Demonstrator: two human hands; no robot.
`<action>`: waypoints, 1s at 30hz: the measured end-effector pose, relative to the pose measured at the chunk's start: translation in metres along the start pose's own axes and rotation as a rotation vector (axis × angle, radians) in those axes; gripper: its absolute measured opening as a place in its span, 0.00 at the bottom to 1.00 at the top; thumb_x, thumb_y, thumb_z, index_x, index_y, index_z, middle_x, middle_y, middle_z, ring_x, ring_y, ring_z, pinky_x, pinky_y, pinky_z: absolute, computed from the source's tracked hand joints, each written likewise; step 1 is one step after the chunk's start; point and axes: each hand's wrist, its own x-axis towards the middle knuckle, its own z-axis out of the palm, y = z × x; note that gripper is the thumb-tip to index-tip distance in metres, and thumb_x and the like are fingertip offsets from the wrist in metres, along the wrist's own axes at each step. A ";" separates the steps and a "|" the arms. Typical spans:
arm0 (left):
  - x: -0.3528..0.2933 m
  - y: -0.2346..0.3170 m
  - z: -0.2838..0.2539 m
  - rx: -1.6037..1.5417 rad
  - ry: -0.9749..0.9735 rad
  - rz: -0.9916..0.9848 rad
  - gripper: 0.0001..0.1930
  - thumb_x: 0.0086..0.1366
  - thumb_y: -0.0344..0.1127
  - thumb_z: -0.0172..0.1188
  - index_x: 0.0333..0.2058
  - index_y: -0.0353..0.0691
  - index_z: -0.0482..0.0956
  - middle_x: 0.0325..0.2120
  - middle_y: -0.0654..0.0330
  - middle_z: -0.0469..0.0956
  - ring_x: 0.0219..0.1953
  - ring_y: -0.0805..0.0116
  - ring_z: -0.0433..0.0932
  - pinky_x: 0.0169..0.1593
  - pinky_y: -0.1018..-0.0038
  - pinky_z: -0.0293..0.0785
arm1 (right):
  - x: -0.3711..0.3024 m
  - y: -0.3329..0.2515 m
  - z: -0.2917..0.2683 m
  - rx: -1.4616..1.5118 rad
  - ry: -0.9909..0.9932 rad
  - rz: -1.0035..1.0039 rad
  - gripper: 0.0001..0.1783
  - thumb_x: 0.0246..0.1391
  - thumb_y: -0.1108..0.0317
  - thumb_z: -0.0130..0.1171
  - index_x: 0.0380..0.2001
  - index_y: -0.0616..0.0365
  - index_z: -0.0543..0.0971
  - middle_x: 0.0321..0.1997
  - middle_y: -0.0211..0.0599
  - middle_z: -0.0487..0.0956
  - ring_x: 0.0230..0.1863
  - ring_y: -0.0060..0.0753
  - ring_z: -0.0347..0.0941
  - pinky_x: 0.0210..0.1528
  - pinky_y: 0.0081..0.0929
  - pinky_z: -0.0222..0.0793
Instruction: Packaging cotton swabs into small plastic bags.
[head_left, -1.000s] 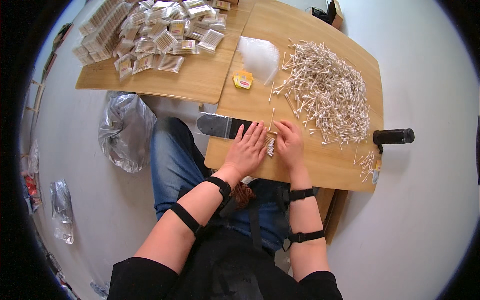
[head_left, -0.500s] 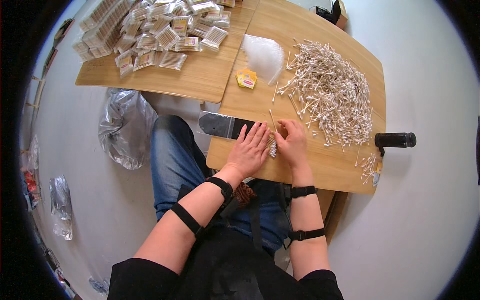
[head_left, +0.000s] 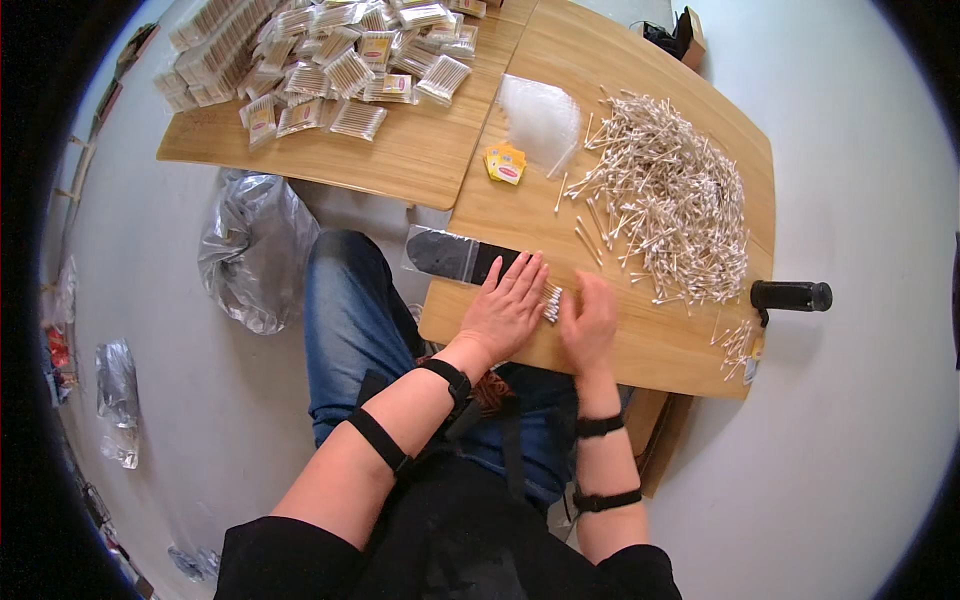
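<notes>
My left hand (head_left: pixel 502 312) lies flat and open, fingers stretched, over the end of a flat black strip (head_left: pixel 488 256) and a small row of cotton swabs (head_left: pixel 552 301). White swab tips stick out beyond its fingertips on the right; the rest of the row is hidden underneath. A clear plastic bag (head_left: pixel 440 252) covers the strip's rounded left end. Just right of the row is my right hand (head_left: pixel 590 325), a little apart from the tips. Motion blurs its fingers, and I cannot tell whether anything is between them.
A big heap of loose cotton swabs (head_left: pixel 680 200) covers the table's right side. Left of it are clear bags (head_left: pixel 541 120) and yellow cards (head_left: pixel 504 164). Packed swab bags (head_left: pixel 350 75) pile up at the far left. A black cylinder (head_left: pixel 790 296) juts past the right edge.
My right hand has drawn slightly away from the swab row. The single swab that stuck up between my hands is no longer there. The left hand stays flat in place; the view has shifted slightly.
</notes>
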 end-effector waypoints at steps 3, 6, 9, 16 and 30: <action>0.002 0.003 -0.001 -0.018 0.016 0.015 0.30 0.69 0.46 0.45 0.64 0.36 0.61 0.68 0.53 0.56 0.71 0.59 0.50 0.72 0.54 0.39 | -0.027 -0.014 0.002 -0.086 -0.133 -0.062 0.30 0.56 0.64 0.56 0.61 0.62 0.67 0.64 0.50 0.67 0.67 0.52 0.60 0.68 0.48 0.51; 0.004 0.000 0.001 -0.037 0.044 0.028 0.30 0.68 0.44 0.48 0.65 0.36 0.60 0.69 0.54 0.55 0.71 0.59 0.51 0.72 0.54 0.39 | -0.033 -0.019 0.010 -0.264 -0.231 -0.056 0.35 0.59 0.60 0.51 0.67 0.62 0.60 0.71 0.49 0.59 0.73 0.49 0.51 0.72 0.53 0.40; 0.001 0.000 0.001 -0.021 -0.002 0.026 0.31 0.69 0.45 0.47 0.66 0.36 0.59 0.69 0.54 0.54 0.72 0.59 0.50 0.72 0.54 0.38 | -0.034 -0.018 0.014 -0.315 -0.280 -0.043 0.36 0.60 0.58 0.47 0.69 0.61 0.55 0.73 0.47 0.55 0.75 0.47 0.47 0.73 0.55 0.34; -0.004 -0.003 -0.006 -0.077 -0.002 0.065 0.31 0.71 0.48 0.44 0.65 0.33 0.59 0.69 0.51 0.53 0.72 0.57 0.48 0.72 0.56 0.37 | -0.033 -0.025 0.019 -0.312 -0.304 0.014 0.35 0.62 0.59 0.45 0.70 0.59 0.53 0.75 0.44 0.53 0.76 0.45 0.45 0.74 0.55 0.30; -0.009 -0.059 -0.047 -0.061 0.204 -0.312 0.12 0.53 0.36 0.64 0.32 0.40 0.70 0.33 0.54 0.71 0.39 0.53 0.73 0.43 0.59 0.73 | -0.024 -0.020 0.024 -0.372 -0.254 -0.100 0.35 0.64 0.57 0.44 0.70 0.56 0.53 0.74 0.39 0.55 0.74 0.45 0.49 0.72 0.57 0.37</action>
